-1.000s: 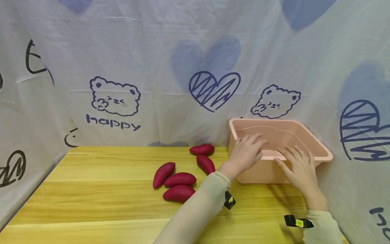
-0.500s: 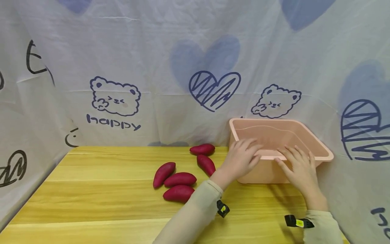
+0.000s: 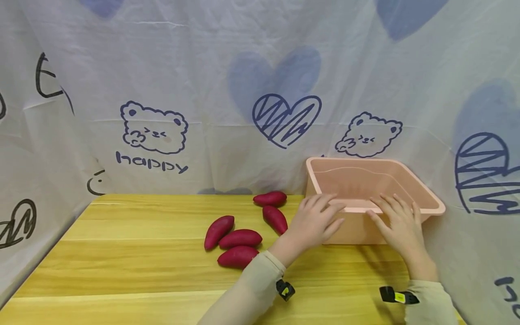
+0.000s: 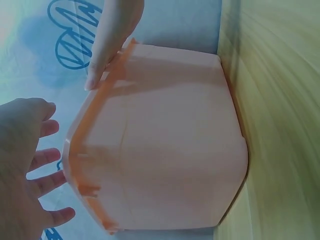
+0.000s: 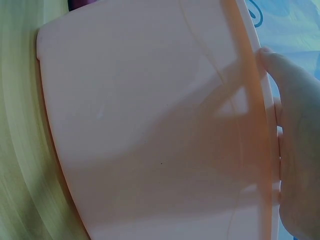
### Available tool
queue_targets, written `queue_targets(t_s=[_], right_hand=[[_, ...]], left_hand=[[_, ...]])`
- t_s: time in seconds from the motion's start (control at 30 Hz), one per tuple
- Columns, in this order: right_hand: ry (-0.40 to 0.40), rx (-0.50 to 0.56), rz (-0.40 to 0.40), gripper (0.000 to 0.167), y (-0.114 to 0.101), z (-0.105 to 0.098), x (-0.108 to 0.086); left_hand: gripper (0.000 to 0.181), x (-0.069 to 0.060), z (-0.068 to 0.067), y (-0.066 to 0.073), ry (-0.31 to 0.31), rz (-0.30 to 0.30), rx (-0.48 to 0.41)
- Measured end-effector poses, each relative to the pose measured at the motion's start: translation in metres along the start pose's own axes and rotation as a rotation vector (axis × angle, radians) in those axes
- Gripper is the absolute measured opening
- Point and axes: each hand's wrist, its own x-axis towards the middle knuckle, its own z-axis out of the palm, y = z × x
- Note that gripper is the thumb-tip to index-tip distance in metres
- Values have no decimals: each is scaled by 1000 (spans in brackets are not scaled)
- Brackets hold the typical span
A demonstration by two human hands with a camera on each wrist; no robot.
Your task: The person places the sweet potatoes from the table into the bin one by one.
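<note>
In the head view, several purple-red sweet potatoes [image 3: 240,239] lie on the wooden table, left of a pink plastic bin [image 3: 353,228]. My left hand [image 3: 310,221] holds nothing; its fingers are spread in front of the bin's left front corner. The left wrist view shows those fingers beside the bin rim [image 4: 75,132]. My right hand [image 3: 400,230] rests at the front rim, its thumb touching the edge and its fingers extending over into the bin. In the right wrist view, the thumb [image 5: 272,59] lies against the rim. The visible bin interior shows no potatoes; its nearest floor is hidden.
A white cloth [image 3: 219,149] with hearts and bear drawings hangs behind the table and along both sides. The bin stands close to the cloth at the back right. Bare wooden tabletop [image 3: 122,253] extends left of the potatoes.
My left hand has drawn back from over the bin, moving left and toward me, its fingers now at the front left rim. My right hand, bin and potatoes stay put.
</note>
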Motion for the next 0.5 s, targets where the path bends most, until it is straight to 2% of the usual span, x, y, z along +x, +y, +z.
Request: queue_targets(t_s=[0.5], right_hand=[[-8, 10, -1, 51, 0, 0, 0]], left_hand=[[43, -30, -19, -10, -93, 58, 75]])
